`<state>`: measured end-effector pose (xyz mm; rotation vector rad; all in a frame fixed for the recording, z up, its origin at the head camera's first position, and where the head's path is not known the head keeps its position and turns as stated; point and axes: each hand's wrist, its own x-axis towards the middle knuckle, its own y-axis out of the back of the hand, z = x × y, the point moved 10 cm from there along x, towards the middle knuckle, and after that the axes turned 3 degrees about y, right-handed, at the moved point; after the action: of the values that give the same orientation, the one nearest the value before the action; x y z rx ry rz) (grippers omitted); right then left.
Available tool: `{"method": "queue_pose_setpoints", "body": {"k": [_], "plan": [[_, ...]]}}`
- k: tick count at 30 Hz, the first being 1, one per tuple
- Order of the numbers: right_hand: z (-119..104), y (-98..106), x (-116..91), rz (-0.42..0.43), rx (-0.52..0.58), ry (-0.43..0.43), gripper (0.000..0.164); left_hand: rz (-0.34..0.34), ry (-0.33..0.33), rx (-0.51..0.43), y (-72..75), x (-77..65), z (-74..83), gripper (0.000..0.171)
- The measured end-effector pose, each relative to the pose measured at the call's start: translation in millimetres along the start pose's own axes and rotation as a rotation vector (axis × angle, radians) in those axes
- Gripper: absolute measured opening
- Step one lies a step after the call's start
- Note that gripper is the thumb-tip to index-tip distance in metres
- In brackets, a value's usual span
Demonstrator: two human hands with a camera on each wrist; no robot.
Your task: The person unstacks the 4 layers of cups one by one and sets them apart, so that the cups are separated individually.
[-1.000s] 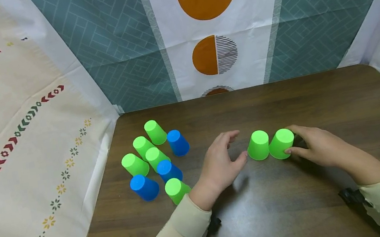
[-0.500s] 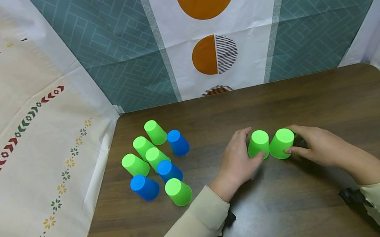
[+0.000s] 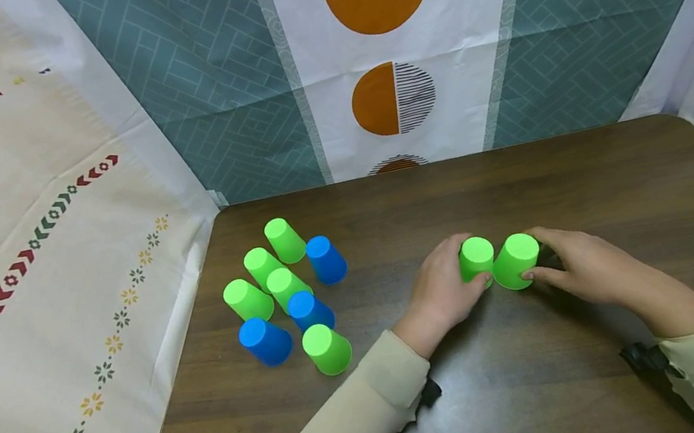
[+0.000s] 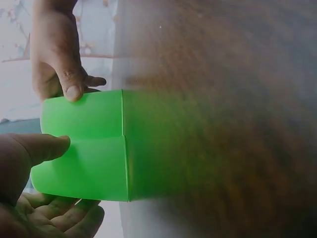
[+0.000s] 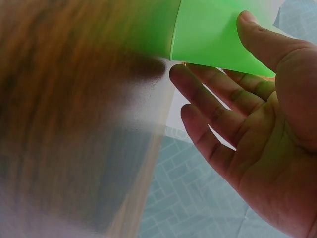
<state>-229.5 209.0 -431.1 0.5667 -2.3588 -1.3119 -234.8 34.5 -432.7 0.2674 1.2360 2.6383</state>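
Observation:
Two upside-down green plastic cups stand side by side near the middle of the table, their lower edges close together. My left hand (image 3: 438, 291) holds the left green cup (image 3: 475, 255), thumb on the near side and fingers behind. The right green cup (image 3: 515, 262) is between the thumb and fingers of my right hand (image 3: 593, 267). In the left wrist view, the left thumb (image 4: 52, 148) presses on the nearer cup (image 4: 89, 171). The right wrist view shows the right thumb (image 5: 270, 44) against a green cup (image 5: 213, 34), with some fingers spread below it.
At the left of the brown table (image 3: 556, 396) stands a cluster of upturned cups, several green (image 3: 247, 300) and three blue (image 3: 264, 341). A lone green cup (image 3: 326, 350) sits nearest the left forearm. Patterned cloths (image 3: 214, 78) hang behind and beside the table.
My left hand has moved right and closed around the left green cup, which has shifted slightly right toward the other. The right hand stays at its cup.

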Motion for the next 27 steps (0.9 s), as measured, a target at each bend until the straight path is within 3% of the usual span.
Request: {"method": "queue_pose_setpoints", "body": {"k": [9,16,27], "plan": [[-0.8,0.0,0.2,-0.003,-0.004,0.003,0.053,0.015,0.028,-0.025,5.2,-2.8,-5.0,0.056],[-1.0,0.2,0.4,0.001,-0.009,0.004,0.053,0.016,0.053,-0.076,17.6,-16.1,-15.6,0.055],[0.4,-1.0,1.0,-0.010,-0.024,-0.008,0.056,0.049,-0.003,-0.133,67.5,-46.6,-20.4,0.055]]}}
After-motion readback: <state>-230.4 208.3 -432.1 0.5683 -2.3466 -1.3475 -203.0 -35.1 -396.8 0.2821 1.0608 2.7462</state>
